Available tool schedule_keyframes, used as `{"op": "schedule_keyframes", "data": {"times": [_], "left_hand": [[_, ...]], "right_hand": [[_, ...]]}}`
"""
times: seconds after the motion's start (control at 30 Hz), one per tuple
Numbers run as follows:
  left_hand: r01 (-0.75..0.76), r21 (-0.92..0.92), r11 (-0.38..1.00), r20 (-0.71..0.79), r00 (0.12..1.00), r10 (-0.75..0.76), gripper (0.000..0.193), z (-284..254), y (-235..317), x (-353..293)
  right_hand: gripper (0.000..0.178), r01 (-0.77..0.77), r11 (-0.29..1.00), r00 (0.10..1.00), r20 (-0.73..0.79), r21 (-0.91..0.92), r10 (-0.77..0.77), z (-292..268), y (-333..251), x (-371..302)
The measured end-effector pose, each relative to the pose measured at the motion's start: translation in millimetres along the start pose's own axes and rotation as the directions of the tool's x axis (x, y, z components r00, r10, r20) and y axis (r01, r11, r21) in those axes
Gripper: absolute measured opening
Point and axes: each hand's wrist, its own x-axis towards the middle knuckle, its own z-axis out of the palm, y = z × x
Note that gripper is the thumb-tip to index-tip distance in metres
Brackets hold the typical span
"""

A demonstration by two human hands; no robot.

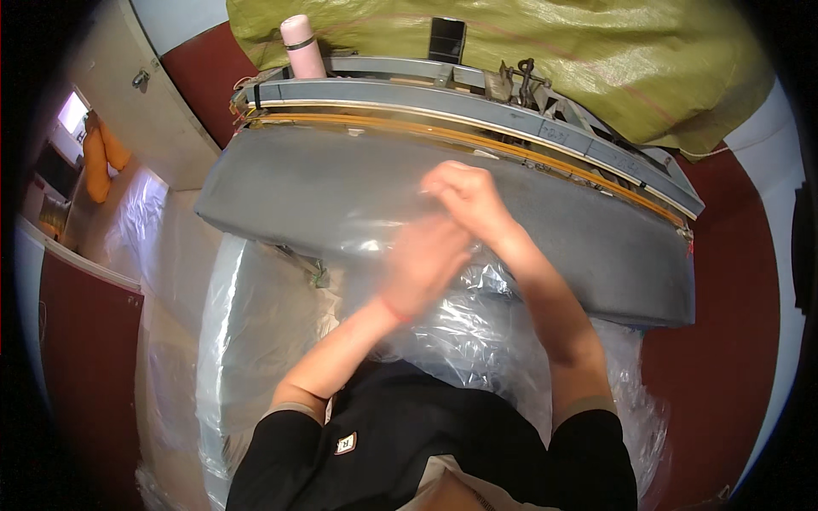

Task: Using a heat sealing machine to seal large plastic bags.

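Note:
My left hand (426, 264) is smeared by motion over the near edge of a long grey padded board (588, 230), so its fingers cannot be read. Just beyond it, my right hand (464, 194) is raised over the board with its fingers curled together. What they hold, if anything, does not show. Clear plastic film (469, 336) lies crumpled and shiny below both hands, between the board and my body. A glossy patch on the board beside my left hand looks like thin film too.
Behind the board runs a grey metal frame (383, 89) with an orange strip. A pink bottle (304, 49) and a dark flat panel (446, 41) stand at the back, before a yellow-green tarp (588, 60). More clear plastic (247, 341) hangs at left, near a door (162, 94).

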Motion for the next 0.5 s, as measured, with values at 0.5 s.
{"op": "schedule_keyframes", "data": {"times": [0.5], "left_hand": [[0.345,0.842,0.415,0.364,0.207,-0.908,0.021,-246.4,-224.4,-207.8]], "right_hand": [[0.023,-0.572,0.812,0.376,-0.844,0.115,0.384,-239.6,85.5,-191.2]]}}
